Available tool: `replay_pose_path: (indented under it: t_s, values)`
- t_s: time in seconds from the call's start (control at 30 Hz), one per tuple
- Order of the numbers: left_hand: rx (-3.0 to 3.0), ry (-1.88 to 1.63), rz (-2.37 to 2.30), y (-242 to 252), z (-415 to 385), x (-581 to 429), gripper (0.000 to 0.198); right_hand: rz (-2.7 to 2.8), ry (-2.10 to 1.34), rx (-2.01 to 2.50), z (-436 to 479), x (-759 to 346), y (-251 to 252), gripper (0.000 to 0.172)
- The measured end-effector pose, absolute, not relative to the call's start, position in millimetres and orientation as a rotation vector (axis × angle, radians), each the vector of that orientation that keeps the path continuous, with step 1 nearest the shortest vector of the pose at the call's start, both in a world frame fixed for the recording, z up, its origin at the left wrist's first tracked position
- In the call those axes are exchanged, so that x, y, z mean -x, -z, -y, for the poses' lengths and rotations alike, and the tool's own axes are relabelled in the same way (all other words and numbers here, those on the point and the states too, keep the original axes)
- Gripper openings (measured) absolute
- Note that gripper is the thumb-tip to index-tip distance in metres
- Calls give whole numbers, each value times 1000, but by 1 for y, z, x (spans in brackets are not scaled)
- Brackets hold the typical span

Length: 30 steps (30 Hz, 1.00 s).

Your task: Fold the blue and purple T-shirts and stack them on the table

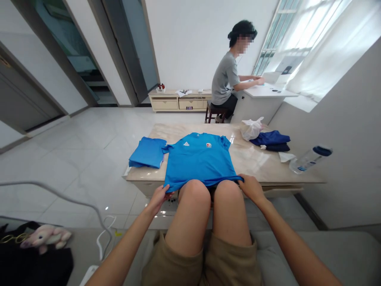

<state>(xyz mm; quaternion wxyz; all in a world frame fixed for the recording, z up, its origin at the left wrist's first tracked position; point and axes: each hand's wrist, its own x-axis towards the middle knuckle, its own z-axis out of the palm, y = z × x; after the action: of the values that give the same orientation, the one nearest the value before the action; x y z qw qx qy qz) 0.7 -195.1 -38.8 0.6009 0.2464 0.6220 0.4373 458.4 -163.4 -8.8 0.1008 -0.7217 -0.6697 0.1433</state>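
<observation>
A bright blue T-shirt [199, 159] lies spread front side up on the low marble-topped table [253, 167], its collar at the far side and its hem over the near edge. My left hand [160, 197] pinches the hem's left corner between thumb and fingers. At the opposite corner, my right hand [249, 186] is closed on the hem. The shirt's left sleeve bunches a little near a stack of folded blue clothes [149, 152]. My knees are close against the hem between both hands.
Dark blue folded clothes [272, 139] and a white plastic bag [251, 128] are at the table's right, near a clear water bottle [309, 159]. Beyond, a person [224, 75] sits at a white desk [268, 91]. A grey cable [59, 193] arcs at left.
</observation>
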Motion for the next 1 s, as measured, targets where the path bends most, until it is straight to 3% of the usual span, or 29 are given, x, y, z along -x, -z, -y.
replay_pose_path:
  t_s: [0.3,0.57,0.8,1.0]
  values:
    - [-784,-971,-1512,41,204,-3,45,1861,-520,2123,209,-458,19,44]
    - [-1217,-1028,-1607,11,142,17,43,1725,-563,1692,138,-455,-5,40]
    - [-1783,-709,-1728,63,54,-35,29,1994,-397,1872,46,-384,70,53]
    - [-2123,-563,-1791,111,-35,-64,48,1995,-255,1894,-33,-381,129,61]
